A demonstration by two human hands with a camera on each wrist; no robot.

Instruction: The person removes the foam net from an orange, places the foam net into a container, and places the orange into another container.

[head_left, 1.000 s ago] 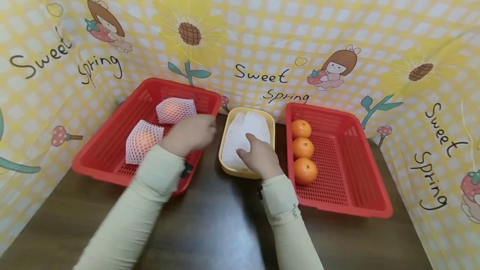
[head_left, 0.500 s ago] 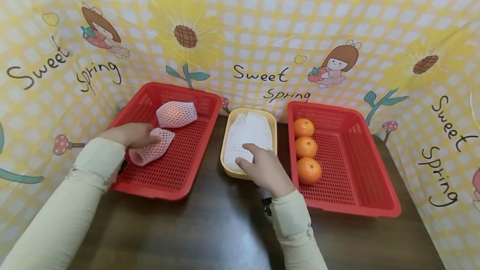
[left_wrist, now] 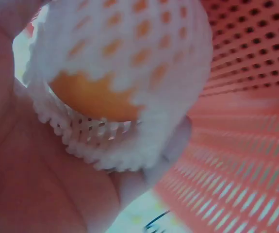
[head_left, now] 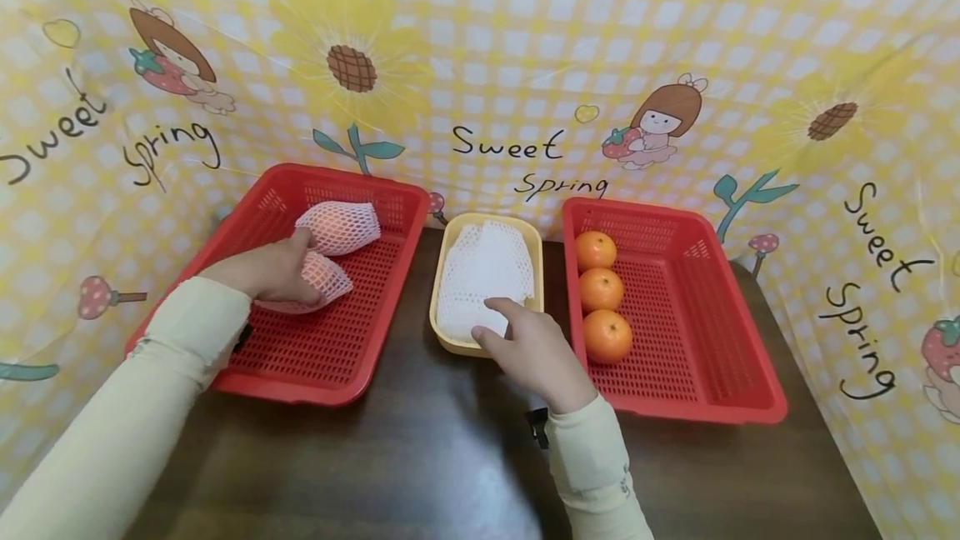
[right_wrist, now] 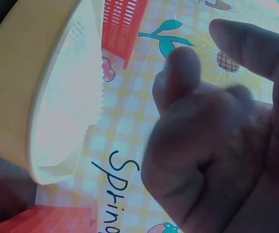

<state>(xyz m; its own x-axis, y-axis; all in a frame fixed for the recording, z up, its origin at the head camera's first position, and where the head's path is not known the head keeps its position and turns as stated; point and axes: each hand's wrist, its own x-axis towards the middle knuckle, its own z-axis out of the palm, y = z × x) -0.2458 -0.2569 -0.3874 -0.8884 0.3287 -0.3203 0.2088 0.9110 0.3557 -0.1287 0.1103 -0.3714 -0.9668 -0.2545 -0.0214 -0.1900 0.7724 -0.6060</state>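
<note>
In the left red basket, my left hand grips an orange in a white foam net sleeve. The left wrist view shows this netted orange against the palm, bare peel showing at the sleeve's open end. A second netted orange lies just behind it. My right hand hovers over the near right corner of a yellow container filled with flat white foam nets. Its fingers are loosely curled around nothing, as the right wrist view of the hand confirms.
To the right stands another red basket, with three bare oranges lined up along its left wall. All the containers rest on a dark wooden table. A yellow checked cloth hangs behind and at the sides.
My left hand has moved left and down onto the nearer netted orange, which has shifted and turned in its basket. The right hand has drawn slightly back toward the container's near edge.
</note>
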